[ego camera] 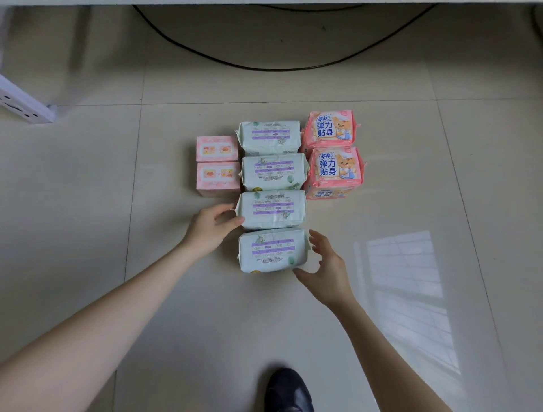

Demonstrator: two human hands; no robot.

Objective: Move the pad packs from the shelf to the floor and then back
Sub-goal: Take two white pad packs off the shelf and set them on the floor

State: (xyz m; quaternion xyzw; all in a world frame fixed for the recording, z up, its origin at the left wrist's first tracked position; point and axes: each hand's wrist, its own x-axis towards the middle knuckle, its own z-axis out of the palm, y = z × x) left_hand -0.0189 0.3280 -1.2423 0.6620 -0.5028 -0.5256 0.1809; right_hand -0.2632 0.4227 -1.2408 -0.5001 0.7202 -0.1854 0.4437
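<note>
Several pad packs lie on the tiled floor in three columns. The middle column holds pale green packs; the nearest and the one behind it are closest to my hands. Two small pink boxes sit on the left. Two pink bear-print packs stand on the right. My left hand rests with its fingertips against the left end of the second green pack. My right hand hovers open beside the right end of the nearest green pack, fingers spread, not touching it.
A black cable curves across the floor at the back, under a white shelf edge. A white power strip lies at the far left. My dark shoe shows at the bottom centre.
</note>
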